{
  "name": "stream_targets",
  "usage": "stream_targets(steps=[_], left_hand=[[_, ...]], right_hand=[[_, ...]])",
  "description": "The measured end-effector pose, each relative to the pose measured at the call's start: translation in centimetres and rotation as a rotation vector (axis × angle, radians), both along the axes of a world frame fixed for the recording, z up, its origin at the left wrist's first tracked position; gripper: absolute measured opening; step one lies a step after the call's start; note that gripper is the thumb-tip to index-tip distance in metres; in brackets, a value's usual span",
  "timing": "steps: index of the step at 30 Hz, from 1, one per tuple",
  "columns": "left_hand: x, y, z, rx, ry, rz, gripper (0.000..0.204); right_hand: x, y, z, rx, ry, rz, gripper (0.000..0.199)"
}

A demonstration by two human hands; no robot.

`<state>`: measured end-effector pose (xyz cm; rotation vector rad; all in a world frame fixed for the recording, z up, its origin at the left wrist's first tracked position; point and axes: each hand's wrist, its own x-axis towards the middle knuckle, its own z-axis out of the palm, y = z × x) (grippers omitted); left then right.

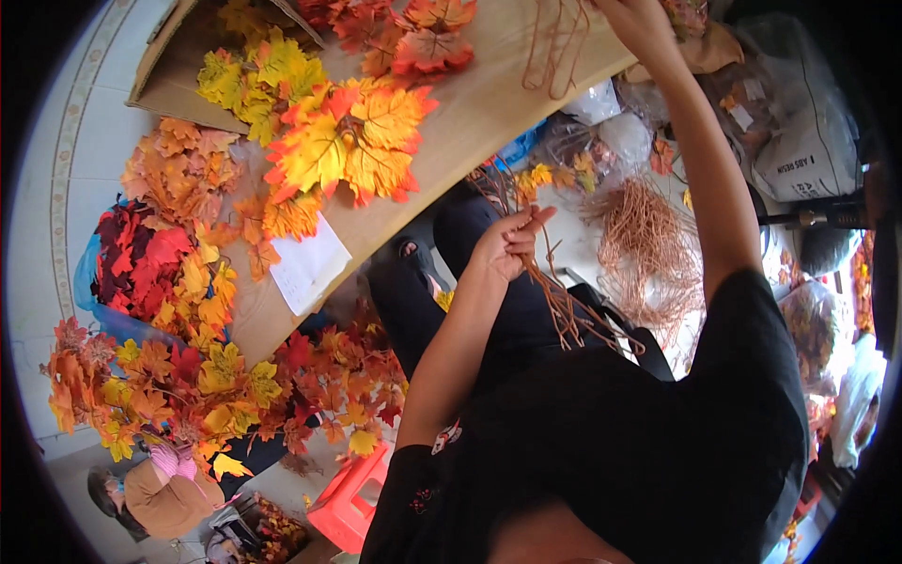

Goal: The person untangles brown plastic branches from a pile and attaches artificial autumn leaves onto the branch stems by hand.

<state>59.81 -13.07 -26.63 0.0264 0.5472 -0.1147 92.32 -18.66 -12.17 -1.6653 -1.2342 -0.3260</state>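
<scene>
Left hand [510, 246]: grip clamped on bunched thin brown wiry stems [566, 312]. Right hand [643, 26] beside looped copper-brown wires [554, 58], tan flat-topped desk [479, 117]; fingers cropped, grip can't tell.

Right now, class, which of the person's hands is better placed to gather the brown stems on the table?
Probably the right hand: it is right by the brown stems on the table. The left hand is farther off and holds another stem bundle.

Brown stems [562, 308], yellow-orange leaves [381, 141], crimson leaves [160, 263], black shirt [639, 442], red stool [340, 508]
</scene>
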Motion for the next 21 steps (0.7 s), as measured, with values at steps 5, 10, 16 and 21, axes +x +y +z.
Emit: stream_targets(steps=[5, 10, 16, 21], left_hand=[[1.4, -1.7, 0.5, 0.006, 0.029, -0.006, 0.009], [3.3, -5.1, 1.2, 0.043, 0.158, -0.018, 0.014], [3.8, -7.5, 0.6, 0.114, 0.149, -0.176, 0.038], [2.6, -7.1, 0.0, 0.124, 0.253, -0.110, 0.042]], right_hand=[[-15.9, -12.8, -3.7, -0.787, 0.445, 0.233, 0.040], [-22.7, -14.8, -10.0, -0.374, 1.360, 0.215, 0.048], [-21.1, -19.6, -14.1, -0.309, 1.302, 0.086, 0.034], [-15.3, -34.1, -25.7, -0.182, 1.385, -0.509, 0.025]])
